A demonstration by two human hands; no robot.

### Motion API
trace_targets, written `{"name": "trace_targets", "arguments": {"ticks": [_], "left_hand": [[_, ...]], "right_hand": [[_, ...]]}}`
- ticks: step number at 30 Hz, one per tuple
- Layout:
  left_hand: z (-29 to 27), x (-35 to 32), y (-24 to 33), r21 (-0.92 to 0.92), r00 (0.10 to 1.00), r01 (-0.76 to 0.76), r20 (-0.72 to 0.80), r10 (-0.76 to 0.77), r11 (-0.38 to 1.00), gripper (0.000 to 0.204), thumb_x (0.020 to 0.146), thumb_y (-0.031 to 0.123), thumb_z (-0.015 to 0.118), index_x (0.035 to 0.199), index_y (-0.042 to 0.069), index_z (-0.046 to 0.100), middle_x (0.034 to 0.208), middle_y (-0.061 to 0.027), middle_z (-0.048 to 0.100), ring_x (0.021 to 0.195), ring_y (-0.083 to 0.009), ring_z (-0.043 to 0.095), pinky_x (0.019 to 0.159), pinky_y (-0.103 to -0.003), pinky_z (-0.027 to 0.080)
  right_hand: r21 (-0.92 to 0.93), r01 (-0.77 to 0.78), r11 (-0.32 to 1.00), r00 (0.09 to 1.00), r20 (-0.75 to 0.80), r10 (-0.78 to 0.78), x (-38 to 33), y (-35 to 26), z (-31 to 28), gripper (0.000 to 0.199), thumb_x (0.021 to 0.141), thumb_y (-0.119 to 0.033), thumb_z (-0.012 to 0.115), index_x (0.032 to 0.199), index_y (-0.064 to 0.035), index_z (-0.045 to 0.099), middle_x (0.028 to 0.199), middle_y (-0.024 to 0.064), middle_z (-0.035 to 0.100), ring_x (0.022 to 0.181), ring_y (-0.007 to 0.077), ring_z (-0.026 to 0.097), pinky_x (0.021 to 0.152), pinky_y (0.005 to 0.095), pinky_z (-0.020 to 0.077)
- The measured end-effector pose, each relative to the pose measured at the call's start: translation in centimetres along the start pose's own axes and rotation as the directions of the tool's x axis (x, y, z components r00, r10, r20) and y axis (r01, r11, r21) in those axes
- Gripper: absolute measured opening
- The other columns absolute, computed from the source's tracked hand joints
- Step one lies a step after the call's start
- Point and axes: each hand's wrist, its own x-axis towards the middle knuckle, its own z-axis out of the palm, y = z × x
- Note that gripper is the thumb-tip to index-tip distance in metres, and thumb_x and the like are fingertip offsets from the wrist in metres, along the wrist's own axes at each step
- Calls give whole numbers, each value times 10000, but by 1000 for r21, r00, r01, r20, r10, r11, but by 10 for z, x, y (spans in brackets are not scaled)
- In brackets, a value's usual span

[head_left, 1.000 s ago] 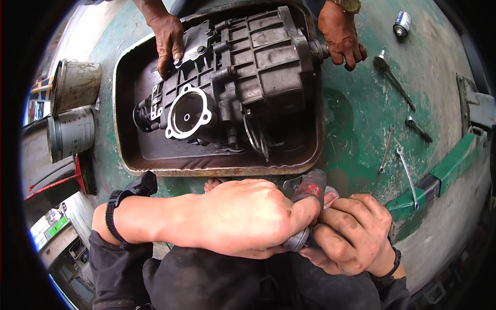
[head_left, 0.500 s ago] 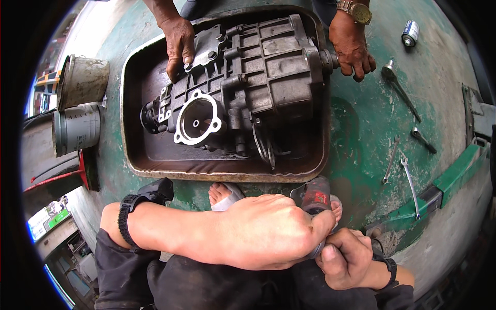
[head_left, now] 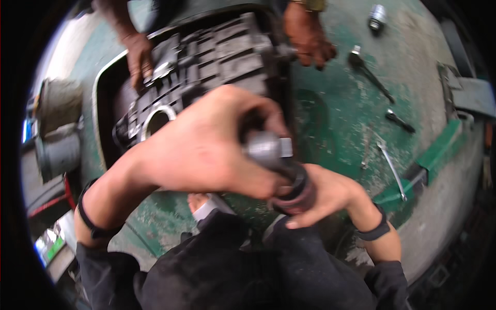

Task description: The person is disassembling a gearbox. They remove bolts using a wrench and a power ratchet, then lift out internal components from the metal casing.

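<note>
Before my lap, close to the camera, I hold a power ratchet point(head_left: 265, 148) with a silver head, a square drive and a dark reddish body. My left hand point(head_left: 201, 150) is curled round its head end, thumb side against the neck. My right hand point(head_left: 328, 191) is closed round the body, below and to the right. Both hands are somewhat blurred. Beyond them a ribbed metal gearbox housing point(head_left: 227, 54) lies in a dark metal tray point(head_left: 97, 111); my left hand covers part of its round opening point(head_left: 160, 121).
A co-worker's left-side hand point(head_left: 138, 57) rests on the housing; the other hand point(head_left: 307, 39) is at its right end. On the green floor lie a can-shaped cylinder point(head_left: 377, 19), two ratchets point(head_left: 372, 77) and spanners point(head_left: 392, 168). Buckets point(head_left: 59, 106) stand left; a green metal arm point(head_left: 439, 147) lies right.
My hands have raised the power ratchet toward the camera and turned it, so its head and square drive now show. The view has shifted, and the tray sits further left and up.
</note>
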Motion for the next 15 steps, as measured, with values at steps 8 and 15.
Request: {"name": "trace_targets", "arguments": {"ticks": [8, 15], "left_hand": [[-22, 1, -37, 233, 984, 166, -108, -144, 958, 816, 543, 440, 828, 1121, -3, 460, 929, -46, 501, 861, -154, 494, 776, -286, 404], [-59, -7, -41, 9, 910, 413, 49, -413, 911, 478, 706, 14, 696, 1160, 50, 550, 1018, -71, 550, 846, -177, 539, 714, -274, 483]], "right_hand": [[31, 299, 954, 916, -290, -277, 53, 52, 38, 453, 457, -85, 850, 846, -10, 632, 779, 58, 663, 760, 162, 608, 677, 325, 486], [368, 412, 834, 901, -299, -313, 93, 72, 46, 245, 646, -19, 790, 848, -12, 653, 809, 70, 674, 780, 188, 628, 650, 324, 502]]}}
